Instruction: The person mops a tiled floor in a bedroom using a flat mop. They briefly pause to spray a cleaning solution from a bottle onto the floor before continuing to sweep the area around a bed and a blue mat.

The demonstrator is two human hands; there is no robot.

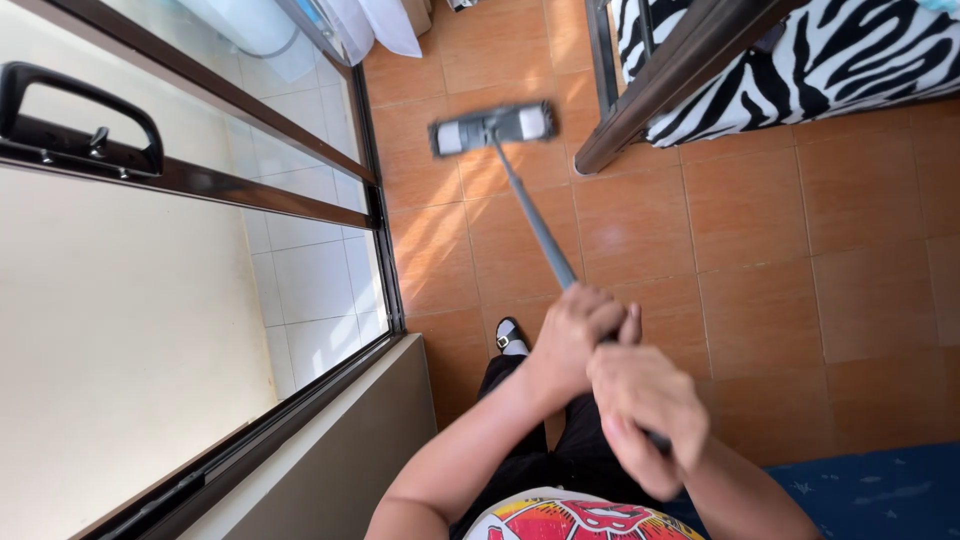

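Head view: mop handle (535, 225) gripped by both fists, left hand (575, 335) lower on shaft, right hand (645, 410) nearer body. Long axis run away to mop head (492, 128) flat on tiled floor (800, 250).

Both hands (left (572, 335), right (645, 405)) clasp the mop (492, 129) on orange tiles (800, 250).

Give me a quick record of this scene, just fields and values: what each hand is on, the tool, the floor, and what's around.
left hand: wrapped round the mop handle, further down the pole
right hand: gripping the handle's near end
tool: flat mop, grey handle, head flat on the floor
floor: orange tiles
left side: sliding glass door with black handle
upper right: zebra-print bedding
lower right: blue mat
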